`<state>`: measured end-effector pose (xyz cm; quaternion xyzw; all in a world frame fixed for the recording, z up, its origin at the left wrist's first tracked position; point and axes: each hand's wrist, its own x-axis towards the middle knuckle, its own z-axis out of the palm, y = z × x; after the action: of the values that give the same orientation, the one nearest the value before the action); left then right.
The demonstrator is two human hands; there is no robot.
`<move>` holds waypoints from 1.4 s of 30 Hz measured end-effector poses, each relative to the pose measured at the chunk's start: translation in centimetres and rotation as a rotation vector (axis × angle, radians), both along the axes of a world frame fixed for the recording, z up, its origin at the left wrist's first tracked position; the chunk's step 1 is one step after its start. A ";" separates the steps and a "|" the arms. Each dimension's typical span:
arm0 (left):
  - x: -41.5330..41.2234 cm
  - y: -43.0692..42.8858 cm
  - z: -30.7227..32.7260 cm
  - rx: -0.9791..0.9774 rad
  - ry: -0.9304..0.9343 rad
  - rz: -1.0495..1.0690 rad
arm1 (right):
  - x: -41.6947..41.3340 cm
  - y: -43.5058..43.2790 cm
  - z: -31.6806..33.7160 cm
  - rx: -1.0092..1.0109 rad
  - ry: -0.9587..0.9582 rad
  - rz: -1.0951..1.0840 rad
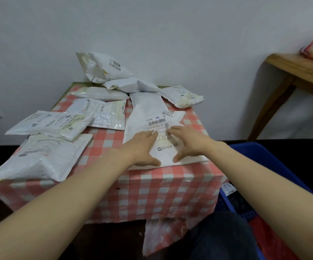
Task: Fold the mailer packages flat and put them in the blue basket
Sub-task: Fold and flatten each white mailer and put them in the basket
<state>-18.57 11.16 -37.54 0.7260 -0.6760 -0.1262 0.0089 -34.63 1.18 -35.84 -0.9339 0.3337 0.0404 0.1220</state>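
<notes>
Both hands lie flat, fingers straight and spread, pressing the same white mailer [152, 117] at the table's near right corner: the left hand [142, 147] on its left half, the right hand [184, 141] on its right half, thumbs apart. This mailer stretches away toward 12 o'clock. Around it on the checked tablecloth [105, 139] lie about seven more white mailers: a large one [43, 158] at 9 o'clock, two overlapping at 10 o'clock, and a heap of roughly four from 11 to 1 o'clock, against the wall. The blue basket [268, 156] stands at 4 o'clock beside the table; something dark and something red show inside, hard to tell what.
</notes>
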 end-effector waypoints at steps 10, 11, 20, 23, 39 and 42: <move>-0.8 -1.3 0.2 -0.120 -0.033 0.076 | 1.7 -0.6 -0.3 0.045 0.014 -0.071; -0.9 -1.3 0.1 -0.123 -0.041 0.073 | 1.6 -0.4 -0.5 0.041 0.003 -0.062; -0.2 -1.4 1.0 -0.221 0.068 0.039 | 0.6 -1.0 2.0 0.085 -0.247 -0.158; 0.2 -1.9 -0.2 -0.089 -0.021 0.017 | 1.6 -1.4 0.5 0.102 -0.026 -0.141; -0.1 -0.3 1.9 -0.480 0.050 0.578 | 1.2 -0.8 2.3 0.091 -0.377 -0.435; -0.5 -0.3 3.2 -0.455 0.588 0.850 | 1.0 0.5 3.2 0.433 -0.576 -0.598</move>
<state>-19.04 10.86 -34.34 0.8486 -0.3032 -0.1593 0.4032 -33.67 1.72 -32.68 -0.7230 0.5245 -0.1887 0.4080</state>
